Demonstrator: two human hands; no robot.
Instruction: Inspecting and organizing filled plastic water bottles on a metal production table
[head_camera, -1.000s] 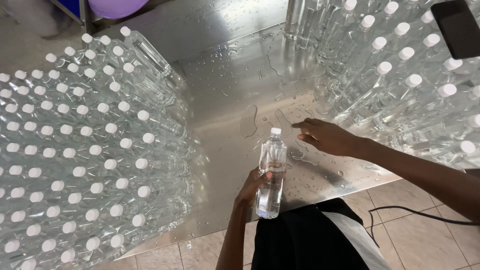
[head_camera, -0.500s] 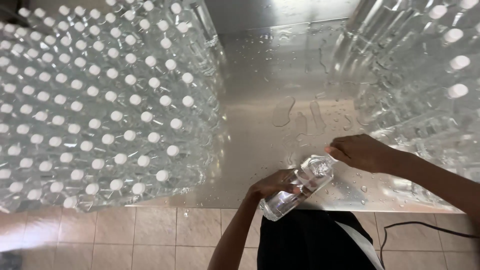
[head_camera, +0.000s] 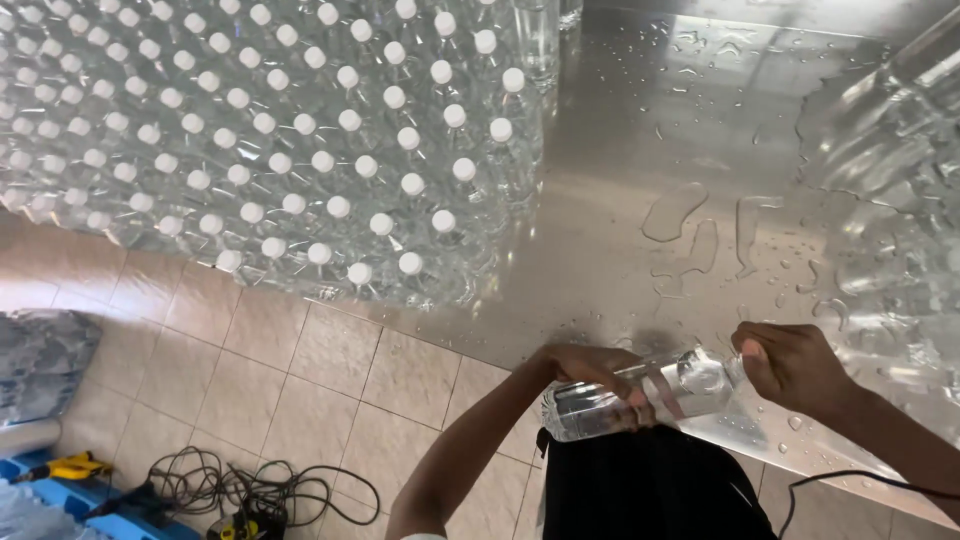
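One clear plastic bottle (head_camera: 640, 395) is lying nearly on its side between the two hands, over the near edge of the wet metal table (head_camera: 620, 180), its base pointing to the left and its neck end to the right. The left hand (head_camera: 590, 368) is gripping the bottle's body from above, fingers wrapping over the middle of it. The right hand (head_camera: 795, 365) is closing around the neck end, so the cap itself is hidden and cannot be judged. Water is showing inside the bottle. Just beyond the hands, puddles and drops (head_camera: 690, 225) are lying on the table's steel surface. Further out and to the left of the left hand, a large block of upright clear bottles with white caps (head_camera: 300, 130) is standing packed in tight rows, reaching the table's edge. To the right of the right hand, a second mass of clear bottles (head_camera: 890, 180) is crowding the table, partly blurred. Directly below the hands, dark clothing (head_camera: 650, 490) is filling the lower frame, with a black cord (head_camera: 860, 478) trailing beside it. Well to the left and below, beige floor tiles (head_camera: 300, 380) are carrying a coil of black cable (head_camera: 250, 490) and a yellow tool (head_camera: 65, 467).
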